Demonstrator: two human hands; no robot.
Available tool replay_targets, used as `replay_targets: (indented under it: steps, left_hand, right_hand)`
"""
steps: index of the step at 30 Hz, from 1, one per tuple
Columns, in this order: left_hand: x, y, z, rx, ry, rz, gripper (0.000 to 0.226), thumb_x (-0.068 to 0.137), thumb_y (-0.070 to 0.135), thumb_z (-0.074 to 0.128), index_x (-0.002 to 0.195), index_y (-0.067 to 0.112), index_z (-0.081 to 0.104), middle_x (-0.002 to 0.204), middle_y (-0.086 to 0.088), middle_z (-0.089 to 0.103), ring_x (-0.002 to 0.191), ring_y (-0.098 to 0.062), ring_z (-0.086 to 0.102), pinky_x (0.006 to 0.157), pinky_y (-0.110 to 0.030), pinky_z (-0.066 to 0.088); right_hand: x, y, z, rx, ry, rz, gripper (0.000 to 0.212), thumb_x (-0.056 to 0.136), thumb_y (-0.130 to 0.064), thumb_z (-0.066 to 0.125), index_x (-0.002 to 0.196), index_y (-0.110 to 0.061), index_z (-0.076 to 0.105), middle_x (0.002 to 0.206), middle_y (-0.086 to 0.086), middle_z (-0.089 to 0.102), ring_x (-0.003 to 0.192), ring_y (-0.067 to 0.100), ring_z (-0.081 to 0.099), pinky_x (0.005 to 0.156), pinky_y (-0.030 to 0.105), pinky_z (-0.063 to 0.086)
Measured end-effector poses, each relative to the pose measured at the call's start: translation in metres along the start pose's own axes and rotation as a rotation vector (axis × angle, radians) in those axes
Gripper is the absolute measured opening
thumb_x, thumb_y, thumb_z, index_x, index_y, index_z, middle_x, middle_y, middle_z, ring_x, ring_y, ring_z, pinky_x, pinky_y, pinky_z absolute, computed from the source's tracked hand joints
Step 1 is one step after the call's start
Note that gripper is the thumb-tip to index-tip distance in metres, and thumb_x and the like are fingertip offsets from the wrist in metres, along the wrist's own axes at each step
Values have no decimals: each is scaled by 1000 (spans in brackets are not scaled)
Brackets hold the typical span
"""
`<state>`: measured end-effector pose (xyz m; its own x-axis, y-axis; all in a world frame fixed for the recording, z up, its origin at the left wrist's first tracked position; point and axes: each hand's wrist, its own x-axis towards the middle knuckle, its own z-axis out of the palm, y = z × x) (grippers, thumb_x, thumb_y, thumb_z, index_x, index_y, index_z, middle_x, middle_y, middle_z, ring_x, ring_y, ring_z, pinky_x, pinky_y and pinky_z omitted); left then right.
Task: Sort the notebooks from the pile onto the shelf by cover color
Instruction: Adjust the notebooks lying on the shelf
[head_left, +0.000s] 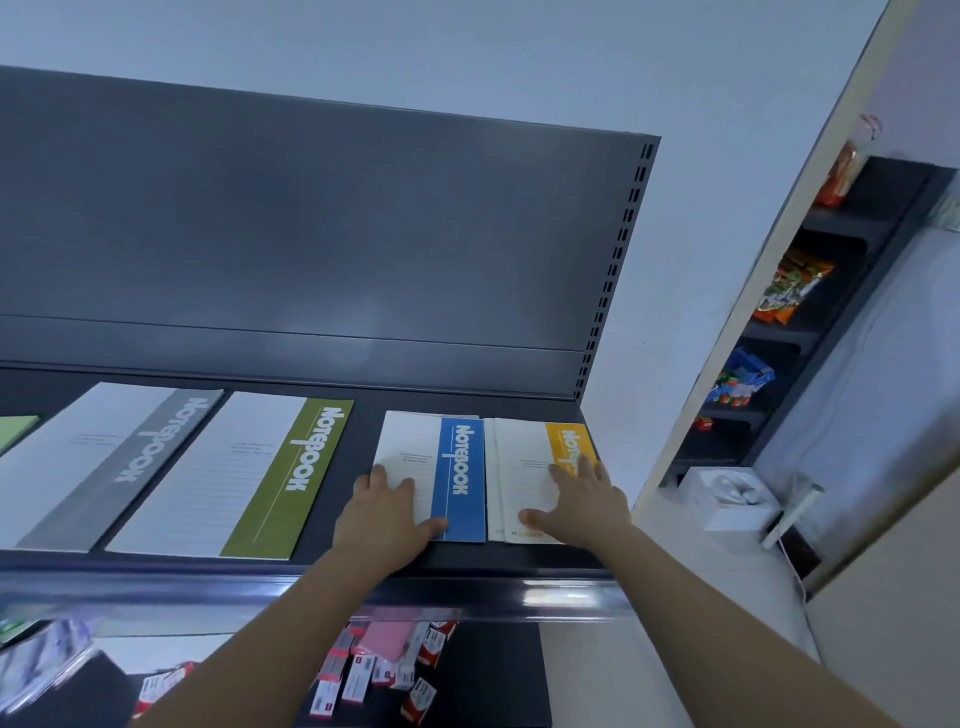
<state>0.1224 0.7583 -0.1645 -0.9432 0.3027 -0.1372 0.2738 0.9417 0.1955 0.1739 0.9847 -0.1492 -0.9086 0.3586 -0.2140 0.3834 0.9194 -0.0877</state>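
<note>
Two notebooks, it is judged, are being squared at the right end of the shelf (467, 558): the blue notebook (460, 467) is pressed under the flat left hand (387, 512), the yellow notebook (524, 467) under the spread right hand (582, 501). Next, another should be fetched.

A: Stock on the dark shelf (363, 431)?
B: Flat, covers up, in a row: grey-band notebook (130, 457); green-band notebook (291, 467); blue-band notebook (460, 467); yellow-band notebook (524, 467), rightmost, just beside the blue.
</note>
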Motion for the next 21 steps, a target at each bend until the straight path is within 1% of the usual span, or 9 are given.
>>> replay_targets:
  steps: [2, 3, 5, 7, 12, 21]
  left_hand:
    - [-2, 2, -1, -4, 0, -14, 74, 85, 70, 44, 141, 22, 36, 148, -9, 22, 136, -27, 25, 102, -43, 40]
    - [-2, 3, -1, -8, -1, -20, 74, 85, 69, 44, 141, 22, 35, 148, -9, 22, 136, -26, 25, 102, -43, 41]
    - [-2, 3, -1, -16, -3, -31, 74, 85, 69, 45, 141, 22, 35, 148, -9, 22, 135, -26, 26, 102, -43, 41]
    - [-1, 4, 0, -18, -2, -37, 75, 85, 69, 46, 141, 22, 35, 148, -9, 22, 135, -27, 26, 102, -44, 40]
    - [1, 2, 0, -19, -13, -39, 75, 84, 70, 47, 141, 22, 35, 149, -9, 21, 136, -27, 26, 104, -44, 39]
    - [5, 3, 1, -22, -24, -41, 75, 84, 69, 48, 140, 21, 36, 149, -10, 22, 136, -28, 26, 106, -45, 38]
  right_hand:
    - [-4, -8, -2, -8, 2, -131, 72, 90, -60, 49, 151, -33, 21, 162, 6, -1, 149, 31, 2, 117, 51, 16]
    - [-5, -13, -1, 5, -18, -179, 68, 92, -59, 47, 151, -36, 21, 163, 5, -2, 149, 30, 1, 117, 51, 14]
    - [-8, -23, 4, 14, -82, -220, 66, 91, -64, 44, 149, -42, 23, 162, 3, -1, 149, 31, 0, 117, 55, 11]
    - [-9, -27, 9, -30, -118, -232, 64, 90, -66, 41, 148, -45, 22, 162, 3, 2, 148, 33, 0, 116, 59, 9]
    - [-6, -15, 3, -36, -128, -212, 54, 96, -58, 38, 147, -47, 23, 162, 2, 5, 148, 33, 1, 115, 61, 9]
    - [-7, -9, 4, -56, -115, -232, 55, 97, -56, 38, 148, -45, 21, 162, 2, 4, 148, 32, 1, 116, 60, 10]
